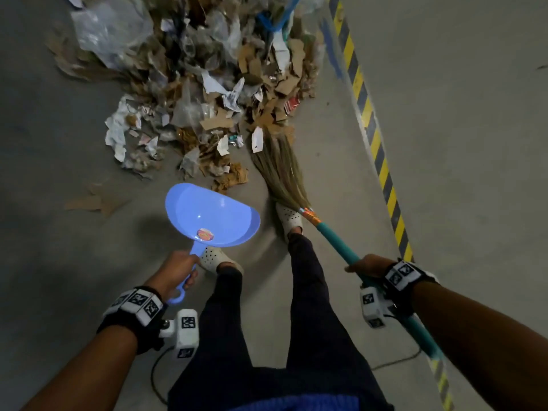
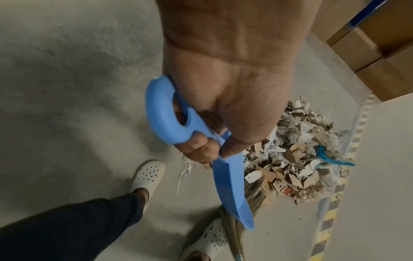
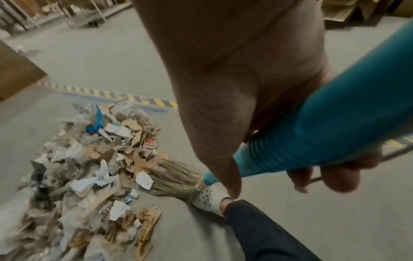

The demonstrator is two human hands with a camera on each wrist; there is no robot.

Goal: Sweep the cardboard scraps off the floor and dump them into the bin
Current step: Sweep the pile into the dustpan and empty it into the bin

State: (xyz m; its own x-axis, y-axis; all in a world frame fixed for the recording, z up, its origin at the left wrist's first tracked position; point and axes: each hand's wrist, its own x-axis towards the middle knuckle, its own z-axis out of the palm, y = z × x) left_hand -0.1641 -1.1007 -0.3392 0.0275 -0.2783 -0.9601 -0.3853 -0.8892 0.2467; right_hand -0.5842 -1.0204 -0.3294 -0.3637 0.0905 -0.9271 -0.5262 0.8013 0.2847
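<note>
Your right hand is wrapped round the teal broom handle, and your left hand grips the blue dustpan, which hangs empty above the floor. The cardboard scraps lie heaped at twelve o'clock, mixed with plastic film; that film could snag the bristles and scatter the pile, and a raised pan lip would let scraps slide under. No bin is in view

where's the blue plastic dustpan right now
Head view, lower left of centre: the blue plastic dustpan is held off the floor by the left hand, just short of the scrap pile.
</note>
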